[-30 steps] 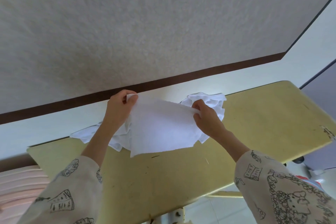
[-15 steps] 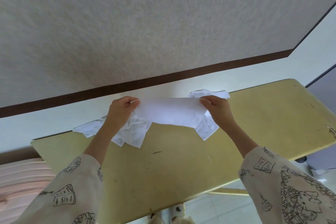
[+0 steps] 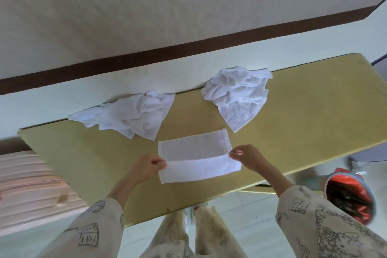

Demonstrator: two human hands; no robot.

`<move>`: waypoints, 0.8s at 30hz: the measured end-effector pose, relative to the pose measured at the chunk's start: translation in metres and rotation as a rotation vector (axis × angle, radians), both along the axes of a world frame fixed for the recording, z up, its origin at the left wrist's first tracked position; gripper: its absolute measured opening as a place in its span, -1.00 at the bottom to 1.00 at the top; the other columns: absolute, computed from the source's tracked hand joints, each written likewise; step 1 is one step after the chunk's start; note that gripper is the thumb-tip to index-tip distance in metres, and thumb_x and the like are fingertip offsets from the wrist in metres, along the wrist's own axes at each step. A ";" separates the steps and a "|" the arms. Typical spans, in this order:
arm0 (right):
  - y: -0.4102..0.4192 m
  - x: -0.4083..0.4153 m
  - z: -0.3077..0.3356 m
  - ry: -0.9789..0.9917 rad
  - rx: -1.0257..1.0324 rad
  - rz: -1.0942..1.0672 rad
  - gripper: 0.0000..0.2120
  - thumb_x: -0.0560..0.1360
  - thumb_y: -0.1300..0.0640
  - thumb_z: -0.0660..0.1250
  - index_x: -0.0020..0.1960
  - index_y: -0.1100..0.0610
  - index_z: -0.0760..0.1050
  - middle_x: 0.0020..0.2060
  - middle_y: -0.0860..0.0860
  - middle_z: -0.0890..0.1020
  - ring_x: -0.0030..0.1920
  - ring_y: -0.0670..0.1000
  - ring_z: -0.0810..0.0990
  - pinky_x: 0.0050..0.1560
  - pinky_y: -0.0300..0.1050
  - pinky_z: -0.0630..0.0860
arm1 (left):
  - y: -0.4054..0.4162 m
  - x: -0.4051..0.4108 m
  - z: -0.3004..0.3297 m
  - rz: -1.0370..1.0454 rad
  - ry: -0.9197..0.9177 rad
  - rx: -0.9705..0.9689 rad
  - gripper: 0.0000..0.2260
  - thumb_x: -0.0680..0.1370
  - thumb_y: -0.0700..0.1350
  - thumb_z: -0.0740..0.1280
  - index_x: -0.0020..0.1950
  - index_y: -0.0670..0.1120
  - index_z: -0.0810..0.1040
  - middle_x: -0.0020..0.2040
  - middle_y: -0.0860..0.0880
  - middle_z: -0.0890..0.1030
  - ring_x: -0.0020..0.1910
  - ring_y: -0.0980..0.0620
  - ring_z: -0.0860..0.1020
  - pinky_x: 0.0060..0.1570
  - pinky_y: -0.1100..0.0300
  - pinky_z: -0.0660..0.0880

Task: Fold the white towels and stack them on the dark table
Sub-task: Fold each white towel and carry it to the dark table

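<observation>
Near the front edge of the table (image 3: 293,111), about midway along it, a white towel (image 3: 199,157) lies flat, partly folded, its near half doubled over. The left hand (image 3: 146,166) pinches the fold at the towel's left end; the right hand (image 3: 249,156) pinches it at the right end, close to a small red tag (image 3: 225,150). Two crumpled towels lie along the back edge, well apart: the left heap (image 3: 134,117) spills over that edge, the right heap (image 3: 238,98) points a corner toward the flat towel. Beyond the right end of the table stands a red bag (image 3: 349,197), and pink slats (image 3: 31,182) are past the left end.
</observation>
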State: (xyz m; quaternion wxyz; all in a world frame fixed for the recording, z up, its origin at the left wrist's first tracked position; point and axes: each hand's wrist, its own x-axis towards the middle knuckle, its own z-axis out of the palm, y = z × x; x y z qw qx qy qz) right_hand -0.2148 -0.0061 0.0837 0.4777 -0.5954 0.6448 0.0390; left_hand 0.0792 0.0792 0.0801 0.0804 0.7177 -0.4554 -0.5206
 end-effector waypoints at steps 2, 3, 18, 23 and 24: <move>-0.002 0.003 -0.010 0.009 -0.030 -0.004 -0.76 0.52 0.14 0.30 0.12 0.23 0.59 0.14 0.12 0.61 0.20 0.06 0.54 0.01 -0.26 0.34 | -0.004 -0.002 -0.011 0.082 -0.011 -0.031 -0.85 0.54 -0.23 0.28 0.02 -0.25 0.61 -0.36 0.09 0.47 -0.39 0.19 0.38 -0.35 0.38 0.30; -0.005 0.005 -0.016 0.017 -0.040 -0.009 -0.76 0.53 0.13 0.29 0.13 0.22 0.58 0.15 0.12 0.61 0.20 0.06 0.53 0.02 -0.26 0.34 | -0.008 -0.001 -0.016 0.138 -0.011 -0.043 -0.86 0.53 -0.24 0.29 0.01 -0.24 0.60 -0.34 0.07 0.49 -0.37 0.18 0.40 -0.33 0.36 0.32; -0.066 0.036 -0.077 0.002 -0.214 -0.092 -0.79 0.54 0.15 0.25 0.07 0.22 0.58 0.01 0.10 0.65 0.05 0.04 0.58 0.02 -0.20 0.42 | -0.045 0.005 -0.085 0.542 -0.077 -0.080 -0.86 0.53 -0.13 0.30 0.03 -0.17 0.54 -0.06 -0.06 0.56 -0.05 -0.03 0.52 0.01 0.05 0.49; -0.065 0.037 -0.085 0.037 -0.237 -0.099 -0.80 0.55 0.12 0.22 0.06 0.18 0.56 -0.03 0.05 0.64 -0.05 -0.04 0.54 -0.08 -0.22 0.37 | -0.048 0.003 -0.087 0.519 -0.111 -0.095 -0.85 0.55 -0.14 0.27 0.04 -0.19 0.52 -0.08 -0.05 0.55 -0.09 -0.02 0.50 -0.08 0.10 0.44; -0.065 0.037 -0.086 0.047 -0.235 -0.105 -0.79 0.55 0.13 0.21 0.06 0.18 0.56 -0.03 0.05 0.64 -0.06 -0.05 0.53 -0.09 -0.22 0.35 | -0.048 0.002 -0.087 0.512 -0.123 -0.103 -0.84 0.55 -0.13 0.26 0.05 -0.18 0.52 -0.08 -0.04 0.54 -0.10 0.00 0.50 -0.10 0.13 0.42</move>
